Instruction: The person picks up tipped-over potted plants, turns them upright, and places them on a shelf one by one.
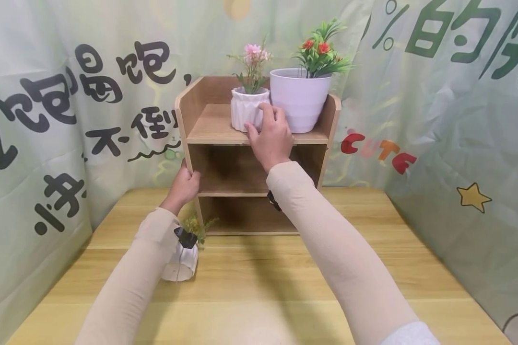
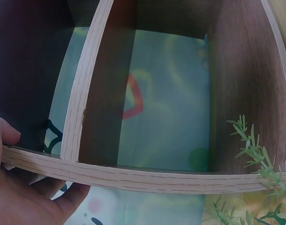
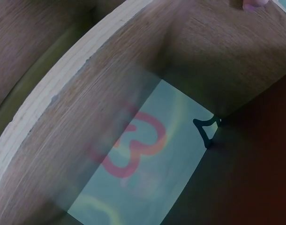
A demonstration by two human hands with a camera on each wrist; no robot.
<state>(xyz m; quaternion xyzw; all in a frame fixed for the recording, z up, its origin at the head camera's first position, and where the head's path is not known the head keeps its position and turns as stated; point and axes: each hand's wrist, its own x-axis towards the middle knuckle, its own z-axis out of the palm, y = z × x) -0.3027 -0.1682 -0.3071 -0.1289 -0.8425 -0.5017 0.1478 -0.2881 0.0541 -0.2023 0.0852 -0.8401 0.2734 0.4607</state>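
Note:
A small white ribbed flowerpot (image 1: 243, 109) with pink artificial flowers (image 1: 254, 60) sits on the top board of a wooden shelf (image 1: 209, 120). My right hand (image 1: 273, 136) holds this pot by its right side, thumb low on the front and fingers higher up, partly between it and the larger pot. In the right wrist view the shelf's inside shows, but not the grip. My left hand (image 1: 184, 184) grips the front edge of the shelf's left side panel (image 2: 133, 180), with the thumb inside and the fingers outside, as the left wrist view shows.
A larger pale lavender pot (image 1: 300, 103) with red flowers (image 1: 323, 48) stands at the top board's right end. Another white pot (image 1: 187, 263) with a green plant (image 1: 194, 227) is on the wooden table (image 1: 241, 282), partly behind my left forearm. Printed cloth (image 1: 142, 91) hangs around the table.

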